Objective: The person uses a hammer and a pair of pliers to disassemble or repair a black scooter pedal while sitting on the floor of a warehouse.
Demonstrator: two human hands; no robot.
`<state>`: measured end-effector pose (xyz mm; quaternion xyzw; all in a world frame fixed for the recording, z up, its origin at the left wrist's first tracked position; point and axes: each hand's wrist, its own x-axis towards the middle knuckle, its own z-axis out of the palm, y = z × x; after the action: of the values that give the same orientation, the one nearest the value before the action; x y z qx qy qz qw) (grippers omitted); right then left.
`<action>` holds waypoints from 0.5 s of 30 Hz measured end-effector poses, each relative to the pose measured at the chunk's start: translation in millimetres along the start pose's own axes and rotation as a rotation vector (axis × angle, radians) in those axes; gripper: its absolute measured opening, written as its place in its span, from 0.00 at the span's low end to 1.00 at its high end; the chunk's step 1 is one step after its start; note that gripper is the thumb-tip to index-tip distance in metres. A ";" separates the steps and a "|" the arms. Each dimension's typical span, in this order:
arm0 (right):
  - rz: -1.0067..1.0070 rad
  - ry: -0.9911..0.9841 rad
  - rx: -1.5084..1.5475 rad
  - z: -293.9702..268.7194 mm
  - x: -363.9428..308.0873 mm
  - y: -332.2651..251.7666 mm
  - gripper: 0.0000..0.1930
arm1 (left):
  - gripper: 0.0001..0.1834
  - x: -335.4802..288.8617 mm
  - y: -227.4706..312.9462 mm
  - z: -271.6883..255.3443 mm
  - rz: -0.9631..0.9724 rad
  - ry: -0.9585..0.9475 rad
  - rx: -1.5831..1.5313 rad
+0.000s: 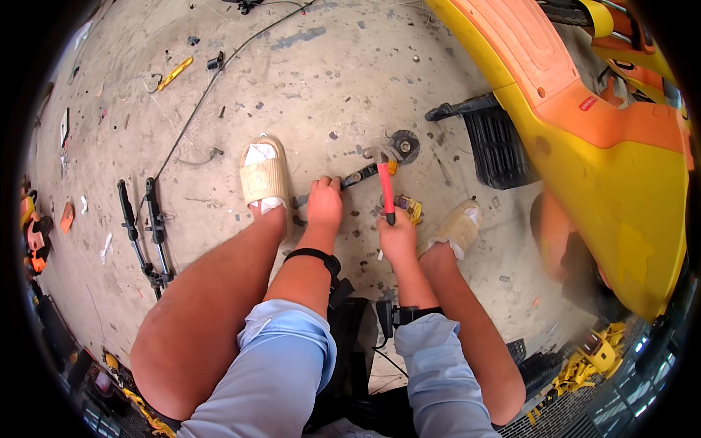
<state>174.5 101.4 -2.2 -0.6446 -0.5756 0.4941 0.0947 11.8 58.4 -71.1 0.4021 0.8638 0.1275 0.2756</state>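
My right hand (398,237) is closed around the black end of a red-handled hammer (386,186). Its metal head lies over the far end of a dark metal bar (359,176), beside a round black disc (404,147) with a metal centre. I cannot tell whether the head touches the bar. My left hand (324,202) grips the near end of that bar, low over the concrete floor between my feet. Just beyond my right hand is a small yellow-and-dark piece (410,209) on the floor.
A large yellow-and-orange machine body (613,160) with a black ribbed step (496,146) stands at the right. Two black shock-absorber-like rods (155,219) lie at the left by a long dark cable (197,102). A yellow-handled tool (175,73) lies farther off.
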 end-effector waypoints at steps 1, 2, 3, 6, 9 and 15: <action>-0.044 -0.002 -0.104 1.1 -2.4 0.5 0.09 | 0.12 -3.0 0.5 -1.9 -0.002 0.001 0.001; -0.045 -0.004 -0.103 0.8 -6.2 1.4 0.09 | 0.11 -6.7 2.4 -3.8 -0.001 -0.001 0.005; 0.038 -0.014 -0.046 -0.3 -10.7 2.4 0.10 | 0.11 -8.1 3.5 -5.1 0.002 -0.004 0.009; 0.086 0.038 0.022 -4.0 -19.3 -6.2 0.10 | 0.16 -5.5 -1.8 -1.5 0.013 0.026 -0.006; 0.023 0.180 0.086 -10.0 -24.3 -24.4 0.10 | 0.15 -5.1 2.1 -8.4 -0.004 0.012 -0.018; 0.083 0.276 0.033 -4.1 -35.6 -21.1 0.11 | 0.15 -3.9 -0.2 -10.4 -0.012 0.008 -0.006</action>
<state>169.3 80.2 33.2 -0.7280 -0.5218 0.4136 0.1632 7.7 55.4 -61.3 0.3955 0.8669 0.1301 0.2741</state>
